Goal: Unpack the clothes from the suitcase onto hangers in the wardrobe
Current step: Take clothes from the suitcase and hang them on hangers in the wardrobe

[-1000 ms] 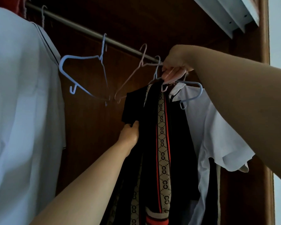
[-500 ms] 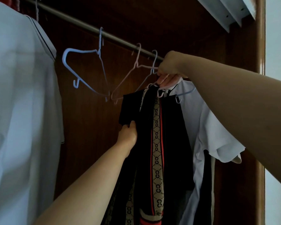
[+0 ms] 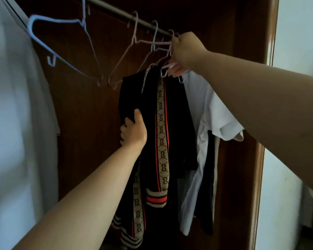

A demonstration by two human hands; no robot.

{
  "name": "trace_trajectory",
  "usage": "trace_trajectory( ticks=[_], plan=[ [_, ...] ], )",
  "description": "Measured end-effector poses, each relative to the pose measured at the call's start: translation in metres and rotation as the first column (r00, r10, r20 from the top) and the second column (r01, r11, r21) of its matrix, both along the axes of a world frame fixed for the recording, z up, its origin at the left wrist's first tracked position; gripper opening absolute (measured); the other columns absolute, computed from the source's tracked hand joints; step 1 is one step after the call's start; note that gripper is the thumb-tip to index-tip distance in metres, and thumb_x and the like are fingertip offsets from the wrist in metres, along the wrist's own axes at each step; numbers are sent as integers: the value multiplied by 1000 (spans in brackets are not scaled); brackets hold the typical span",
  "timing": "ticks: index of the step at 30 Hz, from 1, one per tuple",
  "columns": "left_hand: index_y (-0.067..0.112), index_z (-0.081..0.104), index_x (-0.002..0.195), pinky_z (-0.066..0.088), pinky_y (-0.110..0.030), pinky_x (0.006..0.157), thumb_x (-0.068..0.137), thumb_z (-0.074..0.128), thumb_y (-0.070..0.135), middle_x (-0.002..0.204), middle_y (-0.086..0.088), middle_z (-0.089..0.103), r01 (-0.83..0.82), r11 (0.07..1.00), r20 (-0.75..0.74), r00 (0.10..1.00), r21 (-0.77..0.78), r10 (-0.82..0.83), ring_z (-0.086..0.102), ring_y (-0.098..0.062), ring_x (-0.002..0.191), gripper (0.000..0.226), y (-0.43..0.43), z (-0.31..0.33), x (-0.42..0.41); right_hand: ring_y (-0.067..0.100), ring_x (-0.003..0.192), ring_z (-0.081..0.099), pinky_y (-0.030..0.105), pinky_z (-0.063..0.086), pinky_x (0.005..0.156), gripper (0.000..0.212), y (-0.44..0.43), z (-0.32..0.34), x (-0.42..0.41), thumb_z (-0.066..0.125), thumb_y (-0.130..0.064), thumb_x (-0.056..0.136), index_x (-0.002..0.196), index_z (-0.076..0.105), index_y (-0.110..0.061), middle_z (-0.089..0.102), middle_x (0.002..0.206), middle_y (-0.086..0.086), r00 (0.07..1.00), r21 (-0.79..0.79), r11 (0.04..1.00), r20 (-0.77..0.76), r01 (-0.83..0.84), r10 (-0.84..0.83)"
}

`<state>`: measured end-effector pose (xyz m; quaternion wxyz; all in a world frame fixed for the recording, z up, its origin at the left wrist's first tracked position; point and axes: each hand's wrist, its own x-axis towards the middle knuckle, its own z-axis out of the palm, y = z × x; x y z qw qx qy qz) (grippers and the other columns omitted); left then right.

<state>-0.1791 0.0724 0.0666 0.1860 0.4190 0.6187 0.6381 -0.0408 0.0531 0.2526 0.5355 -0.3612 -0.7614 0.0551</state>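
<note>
Under the rod (image 3: pixel 116 11), right hand (image 3: pixel 186 51) grips thin pink hanger (image 3: pixel 167 66); left hand (image 3: pixel 134 130) clutches black knitwear (image 3: pixel 177 114).

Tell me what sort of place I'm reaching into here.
Almost certainly a wardrobe: a metal rail crosses dark wood panelling, an empty blue hanger hooks over it, and a black cardigan and a white shirt hang below.
</note>
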Motion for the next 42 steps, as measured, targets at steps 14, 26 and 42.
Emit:
trace_trajectory(
  ticks=[14,26,42],
  plan=[
    [9,11,153,20,-51,115,98,35,48,157,-16,16,-183,971,-261,940,154,219,21,-33,143,71,-53,-31,70,35,79,69,46,59,77,30,-35,-98,74,38,-31,102,88,53,-8,67,100,25,997,-367,929,42,-45,65],
    [18,13,153,32,-46,111,94,47,32,156,-11,18,58,997,-196,978,-60,-69,29,-31,139,69,-106,-112,233,28,68,70,40,61,70,42,-81,-229,261,41,-37,100,105,56,1,68,79,15,993,-652,758,-61,38,-102],
    [8,58,125,38,-25,90,96,47,19,128,-9,57,428,729,42,875,-535,-483,52,-26,119,33,-179,-368,463,28,71,64,43,56,75,31,-174,-525,543,41,-27,102,98,59,-2,64,78,15,897,-944,271,54,189,-438]
  ],
)
